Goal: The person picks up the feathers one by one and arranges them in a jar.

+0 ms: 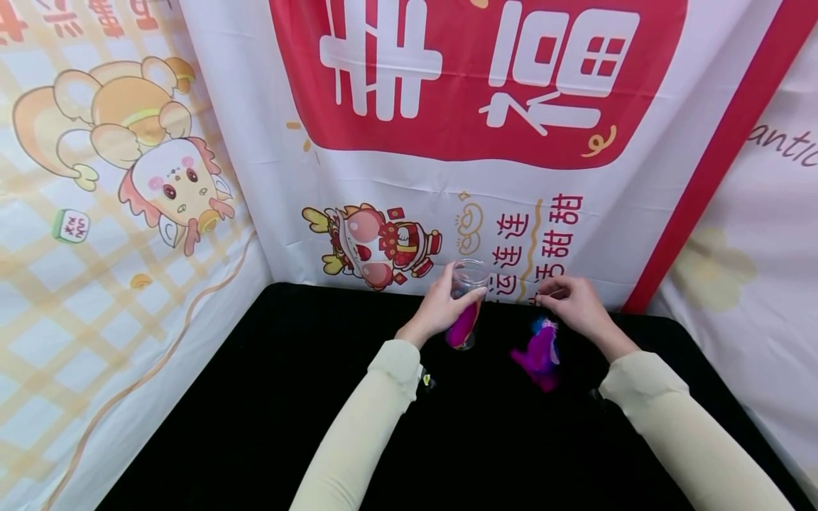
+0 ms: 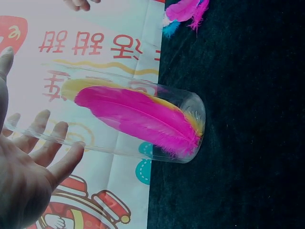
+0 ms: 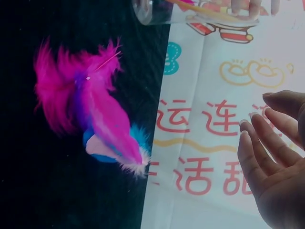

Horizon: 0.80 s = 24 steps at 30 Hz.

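My left hand (image 1: 439, 306) grips a clear glass jar (image 1: 471, 273) near the back edge of the table, thumb and fingers round its upper part. Inside the jar stand a magenta feather (image 2: 136, 117) and a yellow feather (image 2: 71, 88), seen through the wall in the left wrist view. My right hand (image 1: 576, 306) hovers to the right of the jar, fingers loosely bent, with a gap between thumb and fingertips and nothing held. Just nearer than that hand lies a small pile of feathers (image 3: 109, 114) in magenta, purple, blue and pale pink.
A black cloth (image 1: 287, 419) covers the table. Right behind its back edge hangs a white printed sheet (image 1: 287, 234) with red lettering and cartoon figures. Patterned cloths hang on the left (image 1: 77, 284) and right (image 1: 735, 298) sides.
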### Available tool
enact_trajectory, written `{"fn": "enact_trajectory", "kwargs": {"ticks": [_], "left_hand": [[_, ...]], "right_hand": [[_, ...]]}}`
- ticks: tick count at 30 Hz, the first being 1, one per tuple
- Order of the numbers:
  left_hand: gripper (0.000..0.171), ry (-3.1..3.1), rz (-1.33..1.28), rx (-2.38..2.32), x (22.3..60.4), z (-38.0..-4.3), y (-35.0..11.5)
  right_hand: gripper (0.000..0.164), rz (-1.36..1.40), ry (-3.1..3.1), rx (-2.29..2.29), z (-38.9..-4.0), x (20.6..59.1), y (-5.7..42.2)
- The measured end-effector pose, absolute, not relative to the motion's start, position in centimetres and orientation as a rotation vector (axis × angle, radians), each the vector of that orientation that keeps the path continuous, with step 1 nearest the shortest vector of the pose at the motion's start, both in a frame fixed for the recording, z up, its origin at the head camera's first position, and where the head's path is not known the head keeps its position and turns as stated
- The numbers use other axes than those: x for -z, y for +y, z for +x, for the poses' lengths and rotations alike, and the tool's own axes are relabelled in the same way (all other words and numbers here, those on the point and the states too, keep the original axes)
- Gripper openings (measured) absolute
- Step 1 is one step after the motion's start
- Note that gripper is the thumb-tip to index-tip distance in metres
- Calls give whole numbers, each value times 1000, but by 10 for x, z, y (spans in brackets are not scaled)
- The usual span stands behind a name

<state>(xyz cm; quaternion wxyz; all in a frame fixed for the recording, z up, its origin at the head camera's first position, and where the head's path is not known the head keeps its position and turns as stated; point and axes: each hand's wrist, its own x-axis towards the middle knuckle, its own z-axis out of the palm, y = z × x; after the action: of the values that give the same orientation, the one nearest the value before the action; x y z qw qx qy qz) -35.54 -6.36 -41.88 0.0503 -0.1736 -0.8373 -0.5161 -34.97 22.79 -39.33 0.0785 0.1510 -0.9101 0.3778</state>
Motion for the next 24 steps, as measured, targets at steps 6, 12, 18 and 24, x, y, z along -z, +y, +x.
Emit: {"fn": "enact_trajectory", "kwargs": {"ticks": [6, 12, 18, 24], "left_hand": [[80, -2558, -520, 1564, 418, -354, -64], [81, -2574, -509, 1561, 418, -353, -64], [81, -2572, -511, 1563, 418, -353, -64], [81, -2564, -520, 1568, 419, -354, -65]], "right_hand": [[23, 454, -2734, -1099, -349, 400, 236], [20, 462, -2727, -1078, -347, 406, 239], [21, 464, -2743, -1080, -346, 410, 242], [22, 446, -2772, -1078, -348, 417, 246]]}}
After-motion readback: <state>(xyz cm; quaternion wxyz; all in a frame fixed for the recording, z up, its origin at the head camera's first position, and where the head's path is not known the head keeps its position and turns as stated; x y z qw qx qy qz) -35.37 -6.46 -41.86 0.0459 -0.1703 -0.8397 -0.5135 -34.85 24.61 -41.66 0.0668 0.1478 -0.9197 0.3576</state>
